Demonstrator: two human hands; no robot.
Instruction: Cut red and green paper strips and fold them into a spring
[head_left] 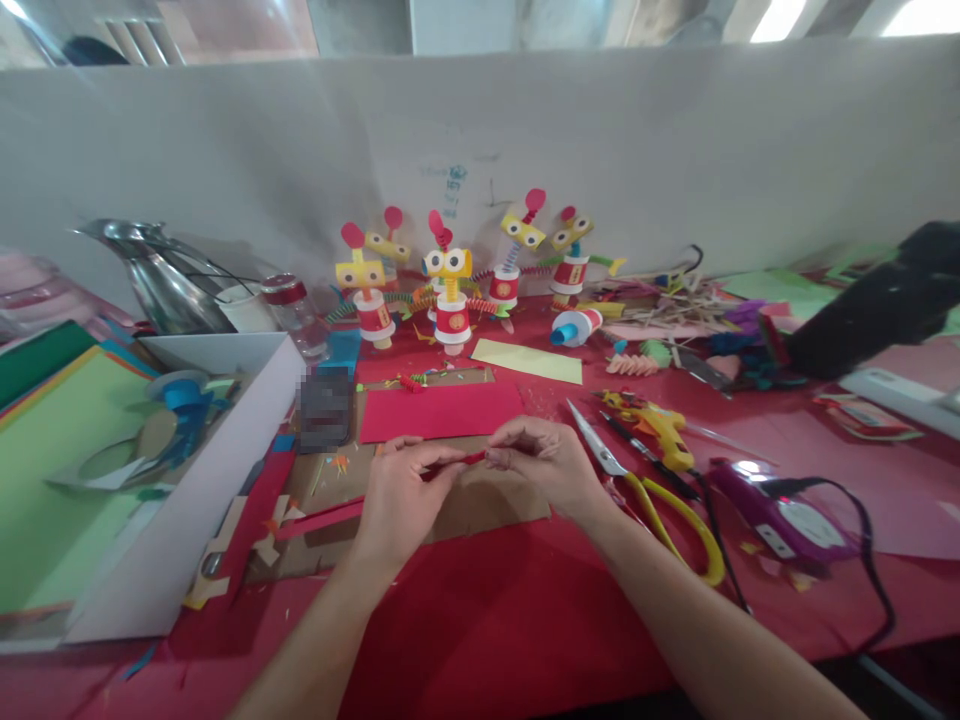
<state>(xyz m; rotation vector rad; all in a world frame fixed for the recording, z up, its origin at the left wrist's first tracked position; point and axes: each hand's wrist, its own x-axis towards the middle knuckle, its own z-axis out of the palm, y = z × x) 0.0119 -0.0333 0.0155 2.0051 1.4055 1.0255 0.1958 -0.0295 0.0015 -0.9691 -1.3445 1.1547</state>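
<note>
A small red paper piece [474, 458] is pinched between my two hands above brown cardboard [487, 505]. My left hand [405, 490] holds its left end between thumb and fingers. The right end is in the fingertips of my right hand [544, 460]. Just beyond the hands lies a red paper sheet [442, 410]. A narrow red strip [326, 517] rests on the cardboard, its right end reaching behind my left hand.
Yellow-handled scissors [626, 475], a yellow glue gun [664, 430] and a purple device [787, 515] lie at right. Paper-cup figures [452, 320] stand behind. A white box [187, 500], a steel jug [161, 280] and a glass jar [296, 310] are at left.
</note>
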